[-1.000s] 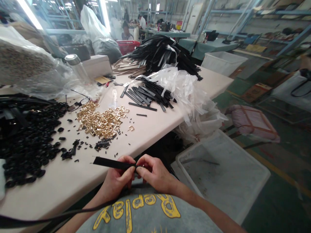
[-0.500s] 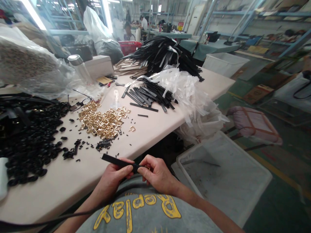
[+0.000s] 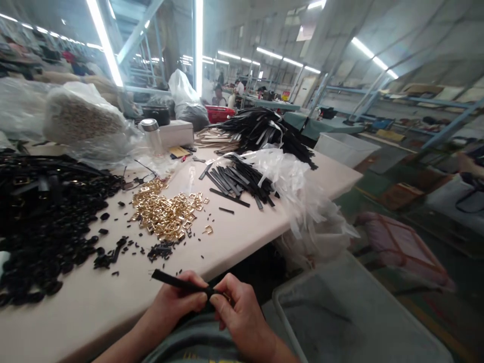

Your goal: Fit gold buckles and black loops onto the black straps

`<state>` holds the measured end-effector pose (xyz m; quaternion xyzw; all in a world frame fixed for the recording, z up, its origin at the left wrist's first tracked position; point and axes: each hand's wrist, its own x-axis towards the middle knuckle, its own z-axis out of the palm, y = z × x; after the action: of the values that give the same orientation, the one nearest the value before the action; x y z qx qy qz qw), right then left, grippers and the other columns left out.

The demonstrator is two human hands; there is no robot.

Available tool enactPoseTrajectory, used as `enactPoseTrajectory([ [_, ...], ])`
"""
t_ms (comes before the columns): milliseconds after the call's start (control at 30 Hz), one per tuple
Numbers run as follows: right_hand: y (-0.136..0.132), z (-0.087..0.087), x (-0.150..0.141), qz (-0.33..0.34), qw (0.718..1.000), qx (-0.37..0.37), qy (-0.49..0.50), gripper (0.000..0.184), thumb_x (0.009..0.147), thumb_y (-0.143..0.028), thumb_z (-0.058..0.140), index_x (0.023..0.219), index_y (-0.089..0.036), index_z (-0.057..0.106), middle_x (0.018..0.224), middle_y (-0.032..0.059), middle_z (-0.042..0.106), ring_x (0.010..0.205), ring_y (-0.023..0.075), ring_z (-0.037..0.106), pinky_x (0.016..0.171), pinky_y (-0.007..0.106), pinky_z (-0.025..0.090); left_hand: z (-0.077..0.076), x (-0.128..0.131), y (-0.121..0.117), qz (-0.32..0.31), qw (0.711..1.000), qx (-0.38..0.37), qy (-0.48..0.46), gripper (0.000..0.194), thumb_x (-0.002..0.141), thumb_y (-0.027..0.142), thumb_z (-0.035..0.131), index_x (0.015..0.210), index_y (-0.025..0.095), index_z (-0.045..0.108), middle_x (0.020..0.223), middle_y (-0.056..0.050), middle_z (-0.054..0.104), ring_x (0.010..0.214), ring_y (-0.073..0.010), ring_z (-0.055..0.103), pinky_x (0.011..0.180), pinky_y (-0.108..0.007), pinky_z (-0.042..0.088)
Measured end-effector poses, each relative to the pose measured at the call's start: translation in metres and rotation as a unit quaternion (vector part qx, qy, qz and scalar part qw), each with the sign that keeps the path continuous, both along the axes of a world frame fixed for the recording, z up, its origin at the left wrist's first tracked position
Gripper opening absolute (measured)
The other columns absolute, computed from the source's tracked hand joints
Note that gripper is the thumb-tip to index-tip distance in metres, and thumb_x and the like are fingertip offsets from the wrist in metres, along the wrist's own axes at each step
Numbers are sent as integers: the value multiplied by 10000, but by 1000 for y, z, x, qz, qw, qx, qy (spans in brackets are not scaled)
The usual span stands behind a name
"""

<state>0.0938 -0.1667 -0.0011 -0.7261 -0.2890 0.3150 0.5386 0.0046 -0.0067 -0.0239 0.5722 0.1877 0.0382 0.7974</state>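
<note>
A black strap (image 3: 172, 280) is held between both hands just off the table's front edge, its free end pointing left. My left hand (image 3: 178, 301) pinches it near the middle, thumb on top. My right hand (image 3: 242, 313) is closed on its right end, where a bit of a gold buckle (image 3: 227, 297) shows between the fingers; the rest of that end is hidden. Beyond the hands lie a heap of gold buckles (image 3: 166, 210) and small black pieces (image 3: 161, 251). Short black strips (image 3: 236, 180) are spread farther back.
On the white table (image 3: 227, 237) a large mound of black parts (image 3: 45, 227) fills the left. Eyeglasses (image 3: 139, 179), a bottle (image 3: 151, 136) and long black straps (image 3: 260, 128) stand or lie behind. White plastic (image 3: 295, 184) hangs over the right edge, above a pale bin (image 3: 363, 312).
The view has tilted upward, so the table and hands appear lower. Both hands keep their hold on the strap, with little visible change in grip.
</note>
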Motion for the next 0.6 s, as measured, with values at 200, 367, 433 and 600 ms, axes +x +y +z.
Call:
enactPoseTrajectory([
  [200,9,-5,8,28,990,75,113,337,855,-476,612,912,-147,574,612,-2,614,465,107,540,460,206,451,13,5,9,27,998,-44,19,315,625,365,840,754,122,686,589,-9,615,542,-96,525,527,-191,423],
  [367,16,-13,31,-15,991,95,95,472,872,-554,571,1118,-150,562,794,56,675,625,146,626,608,263,517,16,7,20,136,972,-183,51,360,588,340,867,811,115,694,686,-32,665,546,-85,574,511,-158,476],
  [433,17,-16,49,-37,995,73,64,478,866,-564,571,1102,-149,577,814,67,685,636,155,630,629,277,525,15,7,29,171,962,-208,51,359,562,297,884,799,109,691,696,-39,672,542,-86,592,507,-152,495],
  [600,14,-32,103,-76,996,1,-42,551,748,-641,639,1033,-170,627,829,82,704,667,219,662,673,345,564,24,-3,64,261,945,-193,-28,362,534,271,902,775,106,687,681,-41,677,522,-90,607,477,-145,500],
])
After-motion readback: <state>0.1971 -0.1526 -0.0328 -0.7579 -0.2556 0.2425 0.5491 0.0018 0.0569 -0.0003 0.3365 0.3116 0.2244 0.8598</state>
